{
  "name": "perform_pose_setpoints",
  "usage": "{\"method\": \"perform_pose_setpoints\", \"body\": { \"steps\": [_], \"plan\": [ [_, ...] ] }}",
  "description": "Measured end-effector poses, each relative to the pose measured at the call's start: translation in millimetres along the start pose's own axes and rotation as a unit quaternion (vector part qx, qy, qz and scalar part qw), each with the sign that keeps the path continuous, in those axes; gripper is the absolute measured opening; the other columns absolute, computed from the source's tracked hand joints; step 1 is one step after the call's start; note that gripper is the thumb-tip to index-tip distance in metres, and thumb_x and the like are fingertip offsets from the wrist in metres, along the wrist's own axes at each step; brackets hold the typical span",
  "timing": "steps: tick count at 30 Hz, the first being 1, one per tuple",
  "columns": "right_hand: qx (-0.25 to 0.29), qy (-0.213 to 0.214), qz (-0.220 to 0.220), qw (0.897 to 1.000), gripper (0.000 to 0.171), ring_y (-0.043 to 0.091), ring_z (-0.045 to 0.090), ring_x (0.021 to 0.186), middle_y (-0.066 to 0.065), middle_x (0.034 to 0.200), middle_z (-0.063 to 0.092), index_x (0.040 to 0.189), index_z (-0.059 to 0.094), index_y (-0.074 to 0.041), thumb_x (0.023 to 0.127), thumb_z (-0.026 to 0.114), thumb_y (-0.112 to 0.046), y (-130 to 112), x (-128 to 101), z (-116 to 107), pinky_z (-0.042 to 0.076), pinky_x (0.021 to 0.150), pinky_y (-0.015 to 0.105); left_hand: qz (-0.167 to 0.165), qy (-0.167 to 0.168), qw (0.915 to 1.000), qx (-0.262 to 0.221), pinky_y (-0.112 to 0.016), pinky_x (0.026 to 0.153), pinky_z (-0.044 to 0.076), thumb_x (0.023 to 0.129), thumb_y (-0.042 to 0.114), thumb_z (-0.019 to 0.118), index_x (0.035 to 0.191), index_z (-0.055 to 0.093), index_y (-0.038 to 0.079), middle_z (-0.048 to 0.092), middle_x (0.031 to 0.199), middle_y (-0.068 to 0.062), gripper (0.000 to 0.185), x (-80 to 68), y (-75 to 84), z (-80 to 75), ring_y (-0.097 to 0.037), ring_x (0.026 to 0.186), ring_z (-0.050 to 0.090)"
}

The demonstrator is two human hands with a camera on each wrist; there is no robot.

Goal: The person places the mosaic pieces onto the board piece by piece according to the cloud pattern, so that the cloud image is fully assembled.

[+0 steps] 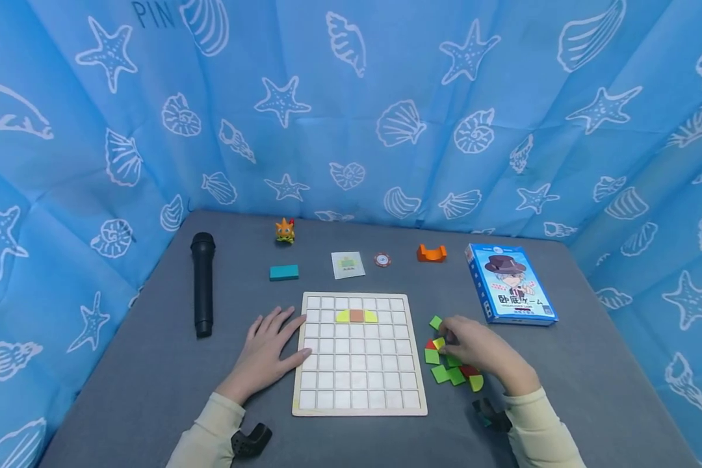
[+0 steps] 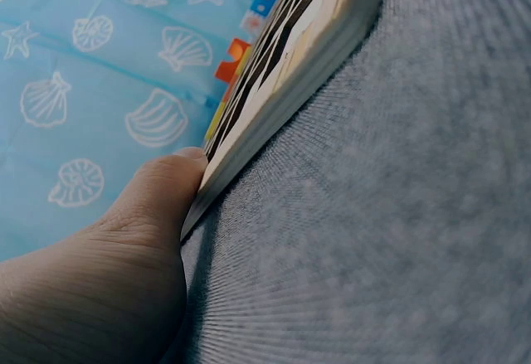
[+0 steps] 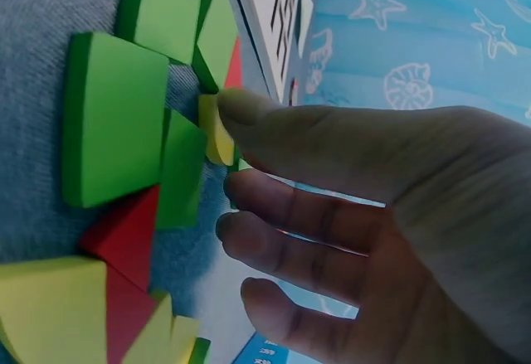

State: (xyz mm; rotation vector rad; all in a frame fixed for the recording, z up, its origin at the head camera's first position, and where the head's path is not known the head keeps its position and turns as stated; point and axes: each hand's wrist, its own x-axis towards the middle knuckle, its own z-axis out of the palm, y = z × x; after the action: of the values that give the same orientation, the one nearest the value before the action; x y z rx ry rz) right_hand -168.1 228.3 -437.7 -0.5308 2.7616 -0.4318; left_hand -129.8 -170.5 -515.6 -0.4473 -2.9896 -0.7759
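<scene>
A black microphone (image 1: 202,283) lies along the left side of the grey counter (image 1: 591,364). Beyond it, near the back edge, stands a small orange toy (image 1: 285,231), and a teal block (image 1: 284,272) lies just in front of the toy. The left hand (image 1: 269,354) rests flat on the counter with its fingers spread, the fingertips touching the left rim of the wooden grid board (image 1: 359,354); the wrist view shows the thumb pressed against that rim. In the board's second row sit three pieces side by side: yellow, brown, yellow (image 1: 356,316). Behind the board lie a small card (image 1: 348,264), a round token (image 1: 383,260) and an orange bracket (image 1: 431,253). Just right of the board lies a loose pile of green, red and yellow pieces (image 1: 449,367). The right hand (image 1: 480,351) hovers over this pile, fingers loosely curled, its fingertips pinching a yellow piece (image 3: 217,128) at the pile's upper edge. Farther right lies a blue game box (image 1: 511,283).
</scene>
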Motion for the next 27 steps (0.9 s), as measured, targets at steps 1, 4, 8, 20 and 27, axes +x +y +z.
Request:
{"method": "perform_pose_setpoints", "body": {
  "steps": [1,4,8,20,27],
  "plan": [
    [0.003,-0.001,0.001,1.0,0.023,0.012,0.05,0.073,-0.003,0.085,0.057,0.102,0.066,-0.009,0.082,0.076,-0.015,0.0,0.1,0.7,0.047,0.065,0.028,0.0,0.0,1.0,0.0,-0.058,0.113,0.011,0.089,0.062,0.053,0.148,0.039,0.029,0.032,0.154,-0.005,0.069,0.2,0.2,0.1,-0.03,0.145,0.019],
    [0.009,-0.008,0.01,1.0,0.022,0.013,0.05,0.074,-0.003,0.085,0.057,0.103,0.066,-0.011,0.082,0.075,-0.014,0.3,1.0,2.7,0.047,0.065,0.028,0.002,0.001,1.0,0.003,-0.058,0.113,0.011,0.089,0.062,0.053,0.148,0.039,0.029,0.032,0.154,-0.005,0.069,0.3,0.5,0.1,-0.03,0.145,0.02],
    [0.009,-0.011,0.015,1.0,0.021,0.013,0.051,0.075,-0.002,0.087,0.059,0.103,0.066,-0.012,0.083,0.074,-0.014,-0.3,2.7,3.9,0.048,0.067,0.03,0.001,0.003,1.0,0.007,-0.058,0.113,0.012,0.089,0.062,0.053,0.148,0.039,0.029,0.032,0.154,-0.005,0.069,0.1,0.2,-0.1,-0.03,0.145,0.02],
    [-0.006,-0.006,0.019,1.0,0.028,0.016,0.055,0.087,0.005,0.104,0.062,0.111,0.065,-0.009,0.084,0.073,-0.013,-3.5,3.1,6.4,0.054,0.08,0.041,0.0,0.004,1.0,0.009,-0.058,0.113,0.011,0.089,0.063,0.052,0.148,0.039,0.029,0.033,0.154,-0.005,0.07,0.6,-1.3,2.3,-0.03,0.145,0.02],
    [-0.017,0.003,0.025,1.0,0.027,0.016,0.056,0.086,0.005,0.104,0.062,0.111,0.065,-0.007,0.085,0.072,-0.013,-6.1,3.9,8.2,0.054,0.08,0.041,0.0,0.003,1.0,0.006,-0.058,0.113,0.011,0.089,0.063,0.053,0.148,0.039,0.028,0.033,0.154,-0.005,0.069,0.2,-1.0,1.6,-0.03,0.145,0.02]
  ]
}}
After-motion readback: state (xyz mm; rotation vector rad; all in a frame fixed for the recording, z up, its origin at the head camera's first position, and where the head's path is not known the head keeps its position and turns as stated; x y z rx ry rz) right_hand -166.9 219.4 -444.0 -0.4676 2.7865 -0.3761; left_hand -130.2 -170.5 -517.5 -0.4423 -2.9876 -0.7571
